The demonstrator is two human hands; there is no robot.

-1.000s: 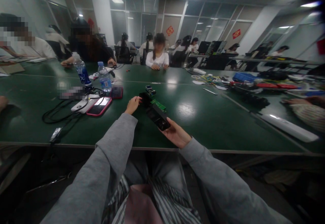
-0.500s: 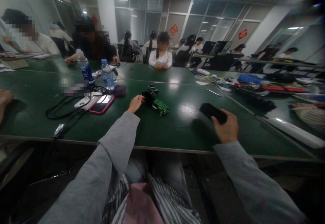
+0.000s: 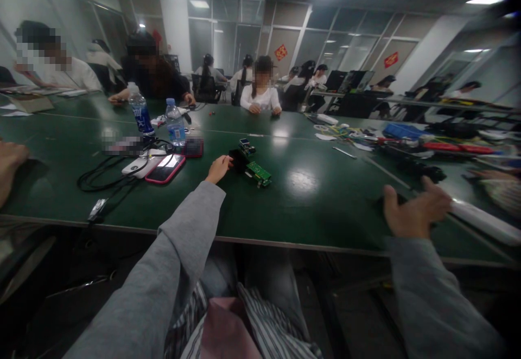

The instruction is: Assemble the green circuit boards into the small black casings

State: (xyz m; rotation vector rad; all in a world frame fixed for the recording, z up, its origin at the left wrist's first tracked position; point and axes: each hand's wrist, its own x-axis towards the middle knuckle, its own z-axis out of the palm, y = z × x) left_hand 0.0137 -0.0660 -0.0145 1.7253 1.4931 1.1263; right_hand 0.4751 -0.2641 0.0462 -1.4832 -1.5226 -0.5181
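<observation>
My left hand (image 3: 218, 168) reaches far out over the green table (image 3: 317, 202), its fingers closed on a small black part (image 3: 236, 159). Just right of that part lies a green circuit board (image 3: 258, 173). A small blue-topped module (image 3: 245, 145) sits behind it. My right hand (image 3: 415, 210) hovers low over the table's right side, blurred, with thumb and fingers spread. No black phone shows in it or beside it; only a dark patch shows under the thumb.
A pink-cased phone (image 3: 165, 168), a white power bank (image 3: 140, 166), black cables (image 3: 97, 177) and two water bottles (image 3: 140, 112) lie to the left. A long white bar (image 3: 480, 220) and tool clutter (image 3: 407, 131) are on the right. Another person's hand (image 3: 10, 166) rests far left; people sit opposite.
My right hand carried the black phone from the middle to the right, and now it is spread open with no phone visible. My left hand has stayed on the black part.
</observation>
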